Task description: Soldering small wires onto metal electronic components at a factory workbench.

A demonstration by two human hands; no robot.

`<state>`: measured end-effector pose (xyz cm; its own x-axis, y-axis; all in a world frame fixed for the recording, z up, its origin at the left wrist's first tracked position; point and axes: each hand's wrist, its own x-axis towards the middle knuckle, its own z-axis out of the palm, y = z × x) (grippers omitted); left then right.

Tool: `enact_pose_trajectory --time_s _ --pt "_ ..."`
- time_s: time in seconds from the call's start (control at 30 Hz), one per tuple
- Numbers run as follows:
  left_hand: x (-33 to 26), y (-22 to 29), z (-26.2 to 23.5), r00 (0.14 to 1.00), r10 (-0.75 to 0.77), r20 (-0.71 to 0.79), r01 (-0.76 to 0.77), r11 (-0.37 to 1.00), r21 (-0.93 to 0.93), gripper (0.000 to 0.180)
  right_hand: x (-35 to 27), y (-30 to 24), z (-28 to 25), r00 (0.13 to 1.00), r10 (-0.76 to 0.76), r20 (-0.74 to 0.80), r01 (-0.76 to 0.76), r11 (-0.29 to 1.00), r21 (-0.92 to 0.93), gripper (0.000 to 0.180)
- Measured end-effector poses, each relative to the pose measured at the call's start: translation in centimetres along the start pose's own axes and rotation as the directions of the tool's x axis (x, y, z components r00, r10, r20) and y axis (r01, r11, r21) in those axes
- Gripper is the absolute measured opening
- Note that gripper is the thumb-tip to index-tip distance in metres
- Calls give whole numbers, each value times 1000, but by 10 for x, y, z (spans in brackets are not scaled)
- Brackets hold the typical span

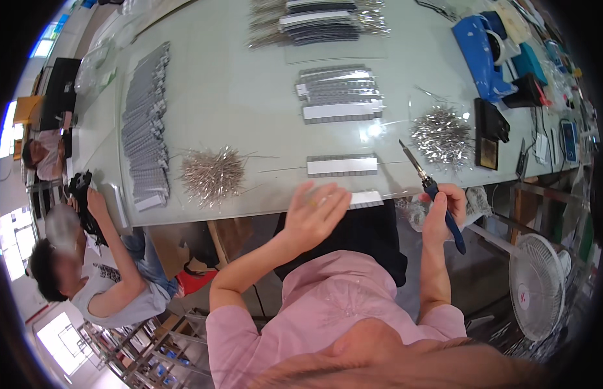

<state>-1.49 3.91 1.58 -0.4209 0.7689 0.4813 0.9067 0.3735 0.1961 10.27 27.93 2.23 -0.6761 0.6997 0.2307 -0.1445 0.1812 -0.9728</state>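
At far left, bright windows (58, 340); then a co-worker (123, 301) in a pale grey top, one hand at a dark object (84, 201), with metal shelving (129, 360) lower down. Across the middle, a glossy pale table (210, 84), with a long row of grey strips (144, 123) on the left, then a heap of silvery wires (212, 175), then a central pile of strips (340, 94). Farther right, a second wire heap (442, 136), a blue tape dispenser (476, 58) and a black stand (489, 139); below table height, a white fan (538, 287).

Too unclear to name: the dark object at the co-worker's hand. Cut off at the top edge: a large stack of strips and wires (334, 23). Crowded and indistinct: small items along the right rim.

Left hand (317, 214): fingers spread, nothing visible in its grasp, partly covering the front strip (366, 199) at the table edge; cannot tell whether touching. Just beyond, lying crosswise, the middle strip (341, 165), white-faced with grey segmented long edges, a thin wire at its left end. In the right hand (434, 223), gripped by its blue handle near the table edge, a soldering iron (429, 186), slim metal tip aimed forward and leftward.
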Motion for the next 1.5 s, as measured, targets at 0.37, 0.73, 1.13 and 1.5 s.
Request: enact_pose_trajectory --time_s 0.37,0.73,1.13,1.5 --pt "47 -43 16 999 -6 44 7 1000 -21 33 -4 9 -21 990 23 -138 -19 999 33 8" --pt "40 -14 16 955 -90 283 108 993 -49 53 6 18 -18 987 97 -130 -81 989 120 8" --pt "-1 8 26 994 79 70 -81 997 20 35 9 24 -13 986 115 -117 -102 988 114 8" --pt "64 -10 -3 975 41 219 11 972 -233 25 22 18 -12 975 133 -181 -120 990 80 7"
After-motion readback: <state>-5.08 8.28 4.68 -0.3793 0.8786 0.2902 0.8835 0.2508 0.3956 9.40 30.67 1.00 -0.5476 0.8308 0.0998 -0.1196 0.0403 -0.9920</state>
